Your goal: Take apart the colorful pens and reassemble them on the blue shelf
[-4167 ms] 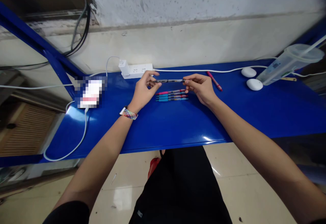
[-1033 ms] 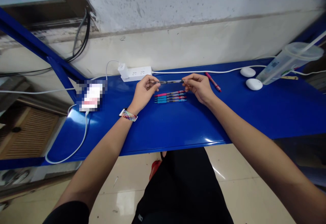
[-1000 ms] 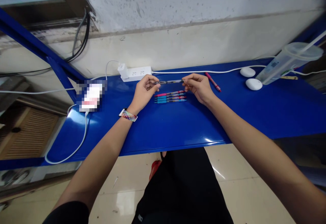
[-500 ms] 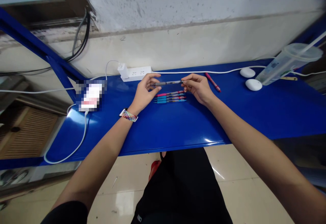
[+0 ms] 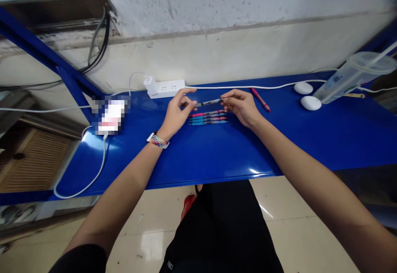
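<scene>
A dark grey and clear pen (image 5: 210, 102) is held level above the blue table, spanning both hands. My left hand (image 5: 179, 109) pinches its left end between thumb and fingers. The right end is gripped by the fingertips of my right hand (image 5: 238, 104). Just below it, several pens (image 5: 207, 118) lie side by side in a row on the table, one with a pink grip and others with blue grips. A red pen (image 5: 261, 99) lies apart, behind my right hand. A colourful banded watch is on my left wrist.
A white power strip (image 5: 167, 88) with a plugged-in charger sits by the wall. On the left a blurred phone (image 5: 110, 116) trails a white cable. Two white rounded objects (image 5: 311, 103) and a clear plastic cup (image 5: 343, 76) stand at right on the blue table (image 5: 201, 157).
The pen between my hands has turned slightly, its right end now a little higher, and my left fingers have closed further on its left end. The row of pens stays put.
</scene>
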`<state>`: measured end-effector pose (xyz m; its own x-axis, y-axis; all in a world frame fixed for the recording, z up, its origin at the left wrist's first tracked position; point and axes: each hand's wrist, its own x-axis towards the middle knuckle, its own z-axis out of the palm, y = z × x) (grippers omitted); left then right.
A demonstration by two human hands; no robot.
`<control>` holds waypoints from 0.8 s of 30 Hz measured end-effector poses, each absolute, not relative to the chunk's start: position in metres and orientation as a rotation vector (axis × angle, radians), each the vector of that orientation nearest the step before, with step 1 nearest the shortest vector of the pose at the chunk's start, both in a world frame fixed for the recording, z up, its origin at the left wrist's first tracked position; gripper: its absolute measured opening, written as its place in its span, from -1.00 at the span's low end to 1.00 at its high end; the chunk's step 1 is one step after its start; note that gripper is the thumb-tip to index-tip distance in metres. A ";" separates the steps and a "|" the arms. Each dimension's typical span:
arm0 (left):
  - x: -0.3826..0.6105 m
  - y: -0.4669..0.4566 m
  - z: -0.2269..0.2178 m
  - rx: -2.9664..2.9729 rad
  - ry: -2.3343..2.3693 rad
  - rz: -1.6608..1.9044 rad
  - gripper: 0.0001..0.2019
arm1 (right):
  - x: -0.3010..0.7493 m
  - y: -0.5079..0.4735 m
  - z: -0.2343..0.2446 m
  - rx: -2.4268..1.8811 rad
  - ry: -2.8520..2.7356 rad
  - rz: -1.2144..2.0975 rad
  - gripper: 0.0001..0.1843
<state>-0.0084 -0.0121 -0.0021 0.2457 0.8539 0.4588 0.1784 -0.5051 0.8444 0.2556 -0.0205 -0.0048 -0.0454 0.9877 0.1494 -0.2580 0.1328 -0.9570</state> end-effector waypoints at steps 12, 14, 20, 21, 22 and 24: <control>-0.007 -0.015 0.003 1.836 1.002 1.326 -0.85 | 0.255 -0.020 -0.004 -0.939 -1.100 1.234 -0.90; -0.006 -0.017 0.006 1.841 1.003 1.354 -0.82 | 0.255 -0.020 -0.004 -0.946 -1.097 1.248 -0.90; -0.007 -0.020 0.011 1.879 1.010 1.383 -0.81 | 0.257 -0.019 -0.004 -0.931 -1.078 1.289 -0.90; -0.007 -0.020 0.011 1.890 1.016 1.391 -0.82 | 0.257 -0.019 -0.003 -0.928 -1.076 1.294 -0.90; -0.007 -0.021 0.012 1.903 1.025 1.399 -0.82 | 0.256 -0.019 -0.003 -0.925 -1.077 1.298 -0.90; -0.008 -0.020 0.012 1.925 1.044 1.397 -0.84 | 0.255 -0.020 -0.001 -0.919 -1.080 1.293 -0.90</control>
<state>-0.0077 -0.0203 0.0118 0.1637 0.8314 0.5311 0.2740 -0.5555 0.7851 0.2554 -0.0204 -0.0012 -0.0338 0.9948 0.0960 -0.2715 0.0833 -0.9588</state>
